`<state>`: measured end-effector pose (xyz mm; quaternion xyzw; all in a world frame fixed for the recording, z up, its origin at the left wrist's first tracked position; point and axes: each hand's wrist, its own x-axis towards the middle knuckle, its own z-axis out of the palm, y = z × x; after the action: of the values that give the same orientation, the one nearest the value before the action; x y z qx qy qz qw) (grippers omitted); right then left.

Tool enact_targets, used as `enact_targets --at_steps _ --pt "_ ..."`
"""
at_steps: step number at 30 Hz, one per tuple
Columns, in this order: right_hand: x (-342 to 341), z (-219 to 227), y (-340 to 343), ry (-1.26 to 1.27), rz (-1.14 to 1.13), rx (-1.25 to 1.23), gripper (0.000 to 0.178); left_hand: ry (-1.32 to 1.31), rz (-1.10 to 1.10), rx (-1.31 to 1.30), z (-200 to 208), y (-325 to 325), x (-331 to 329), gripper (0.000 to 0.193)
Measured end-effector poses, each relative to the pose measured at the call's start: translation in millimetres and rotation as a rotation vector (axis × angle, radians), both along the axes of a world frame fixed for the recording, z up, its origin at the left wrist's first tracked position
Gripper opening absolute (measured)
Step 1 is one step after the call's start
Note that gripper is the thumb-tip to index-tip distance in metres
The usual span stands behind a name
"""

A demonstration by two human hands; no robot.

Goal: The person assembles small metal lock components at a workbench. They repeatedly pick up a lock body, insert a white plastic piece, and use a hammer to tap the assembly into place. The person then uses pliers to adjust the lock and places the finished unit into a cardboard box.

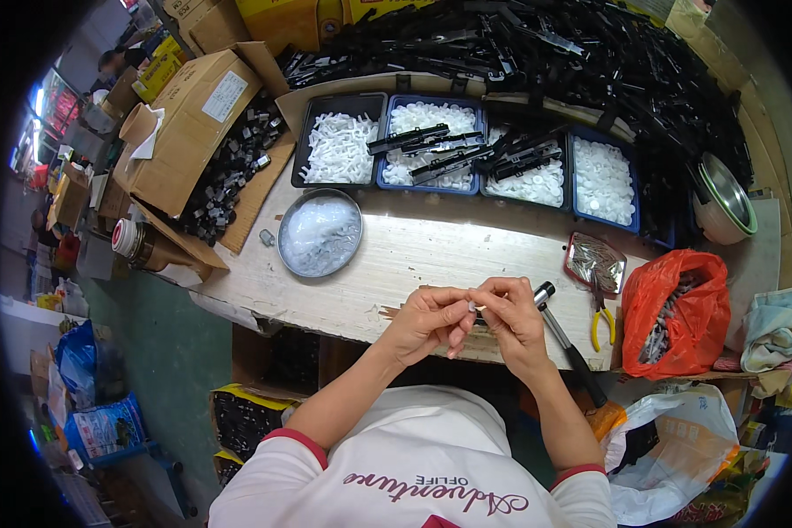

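Small white part (473,306): pinched between fingertips, just above the front edge of the pale surface (449,238). Left hand (427,320) closed on it at thumb and forefinger; right hand (517,321) meets it from the other side, also pinching. Exact shape too small to tell. Two-handed grip, close to the body, probably for fine control and a clear look.

Hammer (565,336) just beside right hand, handle overhanging the front edge; likely set so for a quick grab. Yellow-handled pliers (604,326) a little further right, noses against a red-rimmed box of metal pins (569,261). Red bag (706,333) beyond them, mouth open, grey pieces showing; open top suggests easy dipping.

Round metal dish (326,275) ahead and left, holding a pale, translucent mass; contents unclear.

Farther back, one row: black tray (337,184), then three blue trays (606,222), all bearing white pieces, apparently sorted by kind and kept within reach. Black strips (451,163) lie across the middle trays, perhaps parked there for handiness.

Left of the row, cardboard box (185,123) tilted, dark metal bits spilling toward the surface. Farthest: big heap of black parts (537,44), seemingly bulk stock.
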<state>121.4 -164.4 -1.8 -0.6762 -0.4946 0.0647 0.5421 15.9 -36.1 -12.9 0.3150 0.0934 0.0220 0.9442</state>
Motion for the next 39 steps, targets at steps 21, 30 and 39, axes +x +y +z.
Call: enact_targets --at_steps 21,30,39 --pt "1 3 -3 -0.431 -0.120 -0.128 0.015 0.175 0.287 0.635 -5 -4 -10 0.023" --pt "3 -25 1 -0.508 -0.013 -0.261 0.011 0.100 0.404 1.670 -29 0 -17 0.012" --pt "10 -16 13 -0.516 0.169 -0.381 0.009 0.047 0.396 1.661 -37 -1 -12 0.010"
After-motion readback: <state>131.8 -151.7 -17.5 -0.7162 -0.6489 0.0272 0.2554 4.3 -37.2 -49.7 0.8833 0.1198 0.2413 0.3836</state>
